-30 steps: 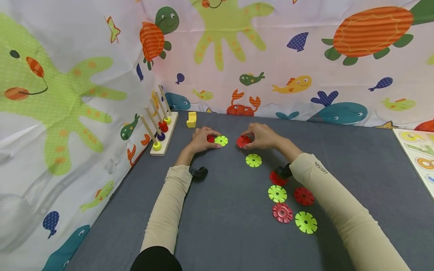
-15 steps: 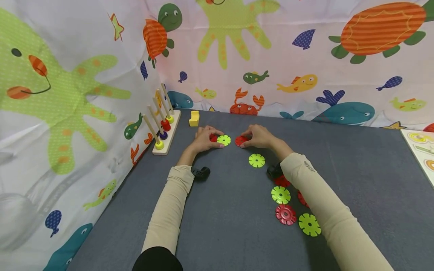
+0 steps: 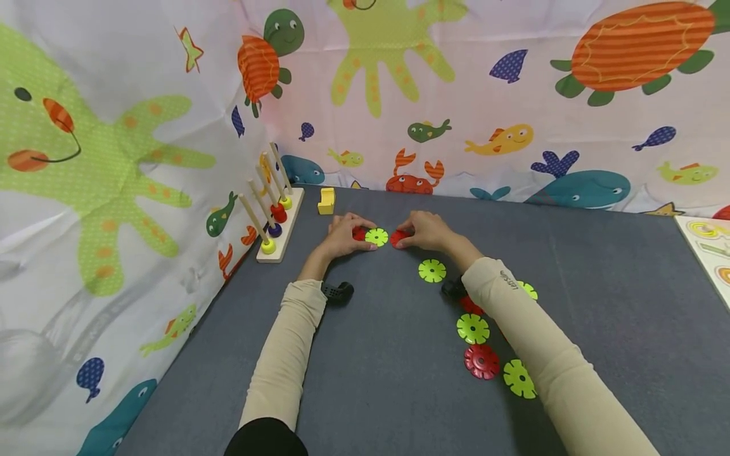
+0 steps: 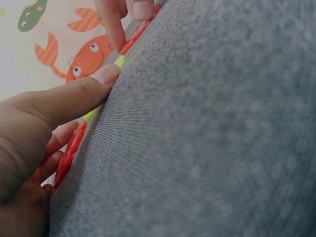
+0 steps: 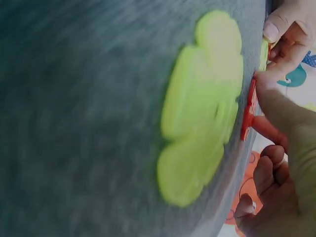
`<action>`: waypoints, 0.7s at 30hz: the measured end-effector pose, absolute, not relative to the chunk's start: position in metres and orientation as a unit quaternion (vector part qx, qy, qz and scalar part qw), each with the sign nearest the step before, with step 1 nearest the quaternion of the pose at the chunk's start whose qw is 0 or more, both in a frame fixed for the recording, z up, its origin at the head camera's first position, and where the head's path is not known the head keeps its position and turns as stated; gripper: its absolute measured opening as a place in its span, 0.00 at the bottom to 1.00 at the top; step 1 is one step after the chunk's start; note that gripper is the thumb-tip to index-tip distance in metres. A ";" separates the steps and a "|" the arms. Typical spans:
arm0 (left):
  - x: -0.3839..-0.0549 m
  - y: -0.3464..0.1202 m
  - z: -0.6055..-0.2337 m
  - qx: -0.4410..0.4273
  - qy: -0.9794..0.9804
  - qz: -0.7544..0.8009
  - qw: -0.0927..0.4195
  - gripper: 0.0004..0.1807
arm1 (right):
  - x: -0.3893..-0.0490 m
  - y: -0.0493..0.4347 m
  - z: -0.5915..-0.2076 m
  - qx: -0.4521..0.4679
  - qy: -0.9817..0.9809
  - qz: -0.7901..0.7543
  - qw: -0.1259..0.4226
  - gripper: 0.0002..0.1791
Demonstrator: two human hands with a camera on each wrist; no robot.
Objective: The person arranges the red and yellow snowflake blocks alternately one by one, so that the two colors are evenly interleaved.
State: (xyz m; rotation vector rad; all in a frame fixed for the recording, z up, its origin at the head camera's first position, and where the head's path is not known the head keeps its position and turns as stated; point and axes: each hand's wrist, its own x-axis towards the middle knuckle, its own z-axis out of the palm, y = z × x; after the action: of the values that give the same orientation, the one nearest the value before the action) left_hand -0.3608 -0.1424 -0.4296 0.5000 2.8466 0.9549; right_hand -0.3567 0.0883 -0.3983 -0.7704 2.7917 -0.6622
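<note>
In the head view my left hand point(image 3: 340, 239) holds a yellow-green notched plastic disc point(image 3: 376, 237) and a red one point(image 3: 358, 234) side by side on the table, thumb at the green edge. The left wrist view shows the thumb point(image 4: 89, 91) against the green disc, with fingers behind the red disc point(image 4: 70, 154). My right hand point(image 3: 430, 232) pinches another red disc point(image 3: 398, 239), flat on the table close to the green disc's right side. Nearest below that hand lies a loose yellow-green disc point(image 3: 432, 270), large in the right wrist view.
A row of red and yellow-green discs point(image 3: 473, 329) runs toward me, partly under my right sleeve point(image 3: 513, 310). A wooden peg stand point(image 3: 281, 229) and a yellow block point(image 3: 327, 201) are at back left. A puzzle board point(image 3: 710, 247) lies at far right.
My right hand has slid left with its red disc, narrowing the gap to the green disc. The left hand keeps its hold in place.
</note>
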 end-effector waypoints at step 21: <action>-0.360 -0.135 -0.423 0.176 0.928 0.327 0.037 0.32 | -0.346 0.127 -0.388 -0.263 0.921 -0.269 0.103 0.29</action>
State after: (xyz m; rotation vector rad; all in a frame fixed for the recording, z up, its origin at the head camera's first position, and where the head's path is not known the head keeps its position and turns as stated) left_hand -0.3600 -0.1351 -0.4234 0.5402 2.8475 1.0021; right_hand -0.3462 0.1270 -0.3881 -0.7754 2.7185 -0.7928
